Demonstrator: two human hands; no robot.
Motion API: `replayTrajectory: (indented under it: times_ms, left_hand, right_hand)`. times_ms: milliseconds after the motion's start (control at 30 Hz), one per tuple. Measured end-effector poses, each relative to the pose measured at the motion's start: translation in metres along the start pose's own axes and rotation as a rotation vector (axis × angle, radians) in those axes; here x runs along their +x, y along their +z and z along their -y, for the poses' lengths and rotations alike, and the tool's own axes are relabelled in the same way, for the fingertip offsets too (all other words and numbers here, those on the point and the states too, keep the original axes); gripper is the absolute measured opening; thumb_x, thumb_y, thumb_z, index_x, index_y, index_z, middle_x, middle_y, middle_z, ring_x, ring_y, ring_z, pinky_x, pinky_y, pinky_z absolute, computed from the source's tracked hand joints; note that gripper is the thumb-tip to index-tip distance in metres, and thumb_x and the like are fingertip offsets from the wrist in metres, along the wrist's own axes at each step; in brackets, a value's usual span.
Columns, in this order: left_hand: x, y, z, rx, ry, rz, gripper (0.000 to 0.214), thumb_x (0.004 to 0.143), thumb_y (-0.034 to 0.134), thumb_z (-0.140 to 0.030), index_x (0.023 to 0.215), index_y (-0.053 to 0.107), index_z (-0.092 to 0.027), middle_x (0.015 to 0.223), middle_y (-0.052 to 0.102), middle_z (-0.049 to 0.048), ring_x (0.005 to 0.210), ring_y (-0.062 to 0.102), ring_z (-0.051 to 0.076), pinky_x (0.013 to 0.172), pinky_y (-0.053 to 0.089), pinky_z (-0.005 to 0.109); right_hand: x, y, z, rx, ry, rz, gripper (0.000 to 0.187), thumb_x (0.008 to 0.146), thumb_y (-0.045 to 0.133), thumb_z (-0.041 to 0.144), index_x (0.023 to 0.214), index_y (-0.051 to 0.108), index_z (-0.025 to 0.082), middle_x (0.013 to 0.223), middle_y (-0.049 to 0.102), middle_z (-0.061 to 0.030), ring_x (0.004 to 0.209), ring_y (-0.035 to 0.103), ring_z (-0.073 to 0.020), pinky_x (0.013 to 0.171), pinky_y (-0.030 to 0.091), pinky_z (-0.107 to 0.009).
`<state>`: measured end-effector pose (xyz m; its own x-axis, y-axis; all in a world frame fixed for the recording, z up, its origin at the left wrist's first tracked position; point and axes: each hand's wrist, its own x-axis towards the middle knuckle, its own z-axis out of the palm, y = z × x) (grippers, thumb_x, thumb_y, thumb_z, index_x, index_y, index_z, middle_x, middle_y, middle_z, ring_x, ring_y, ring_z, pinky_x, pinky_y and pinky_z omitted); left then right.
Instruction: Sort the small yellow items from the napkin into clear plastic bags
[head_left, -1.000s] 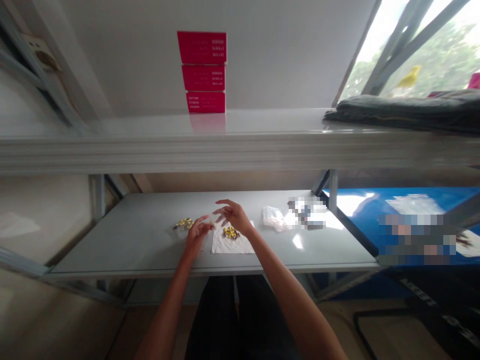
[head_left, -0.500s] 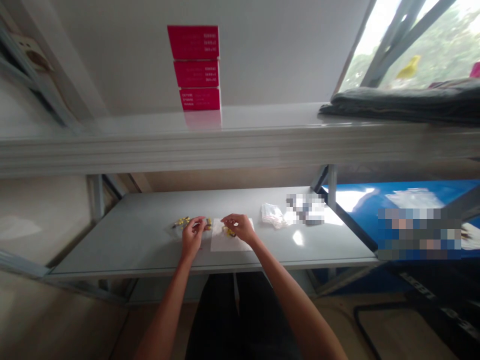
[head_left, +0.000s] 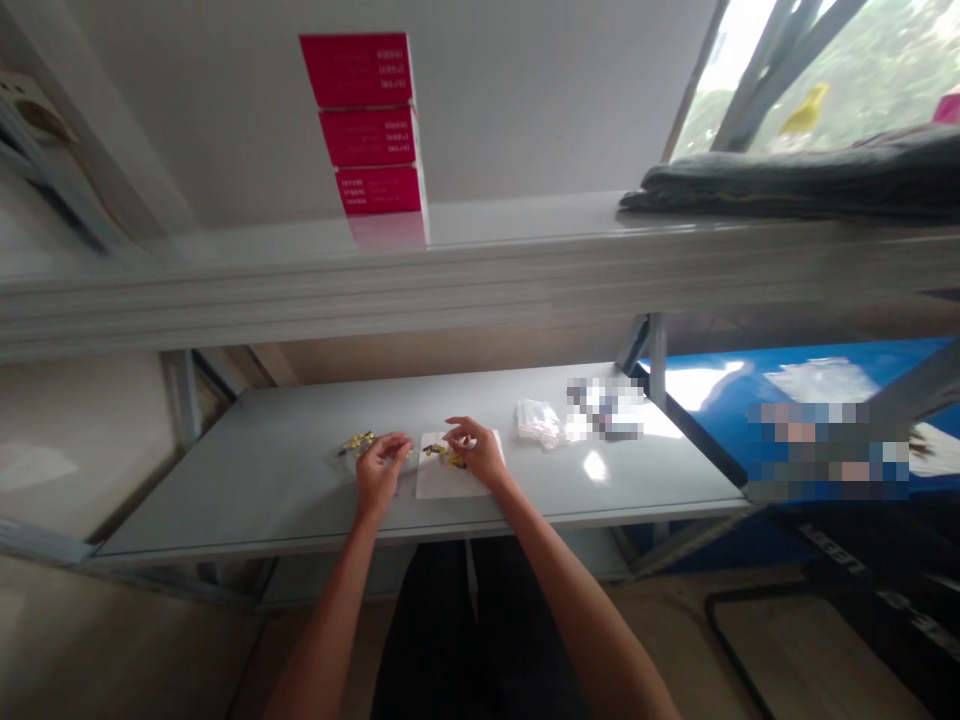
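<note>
A white sheet of paper (head_left: 442, 486) lies near the table's front edge, with several small yellow-and-black pieces (head_left: 434, 450) on it. Over the sheet's right part is my right hand (head_left: 480, 455), its fingers apart above the pieces and nothing visible in them. Just left of the paper, my left hand (head_left: 379, 475) has its fingers curled towards the thumb. A speck of yellow shows at its fingertips, too small to name. Behind that hand, more yellow-and-black pieces (head_left: 358, 441) lie on what looks like clear plastic, partly covered by the hand.
Clear plastic bags (head_left: 538, 424) lie right of the paper on the grey table (head_left: 262, 470). A shelf (head_left: 510, 280) crosses above, carrying stacked red boxes (head_left: 375, 138) and folded dark cloth (head_left: 787, 180). A blue table (head_left: 697, 385) adjoins on the right.
A yellow-and-black piece formerly beside my left fingertips is gone from there, and one now lies on the paper's left part. My right fingers have spread and lifted slightly. The view has shifted a little.
</note>
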<state>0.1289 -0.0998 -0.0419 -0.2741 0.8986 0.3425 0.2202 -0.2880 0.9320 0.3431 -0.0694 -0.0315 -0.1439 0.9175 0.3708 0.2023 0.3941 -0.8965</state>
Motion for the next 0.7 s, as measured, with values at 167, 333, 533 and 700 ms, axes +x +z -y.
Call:
replayTrajectory:
  times_ms: [167,333,533,700]
  left_hand:
    - [0.001,0.001,-0.001,0.010,-0.010,0.074,0.052,0.081,0.074,-0.050,0.118,0.066,-0.015,0.109,0.077,0.0149,0.097,0.075,0.025,0.089,0.059,0.040]
    - [0.002,0.002,0.001,0.171,-0.021,0.163,0.042,0.081,0.072,-0.050,0.104,0.074,-0.016,0.095,0.079,0.0113,0.092,0.075,0.027,0.088,0.058,0.040]
    - [0.000,0.002,0.003,0.194,0.026,0.238,0.029,0.085,0.068,-0.047,0.089,0.077,-0.020,0.090,0.080,0.0082,0.089,0.076,0.027,0.086,0.058,0.038]
    - [-0.001,0.001,-0.002,0.142,0.010,0.215,0.032,0.085,0.068,-0.045,0.101,0.077,-0.019,0.097,0.080,0.0094,0.091,0.076,0.026,0.086,0.058,0.038]
  right_hand:
    - [0.000,-0.001,-0.006,0.148,0.025,-0.005,0.033,0.080,0.066,0.030,0.110,0.070,0.018,0.089,0.077,-0.0047,0.074,0.066,-0.0153,0.072,0.052,-0.029]
    - [0.000,0.001,-0.009,0.269,0.042,-0.006,0.033,0.080,0.069,0.037,0.107,0.072,0.018,0.089,0.077,-0.0064,0.079,0.070,-0.0182,0.075,0.055,-0.031]
    - [-0.002,0.000,-0.008,0.084,0.016,0.021,0.023,0.083,0.067,0.039,0.086,0.076,0.018,0.090,0.077,-0.0063,0.077,0.067,-0.0169,0.073,0.052,-0.028]
    - [-0.001,0.001,-0.013,0.045,0.035,0.024,0.024,0.080,0.068,0.039,0.083,0.074,0.017,0.079,0.074,-0.0041,0.060,0.057,-0.0123,0.059,0.045,-0.024]
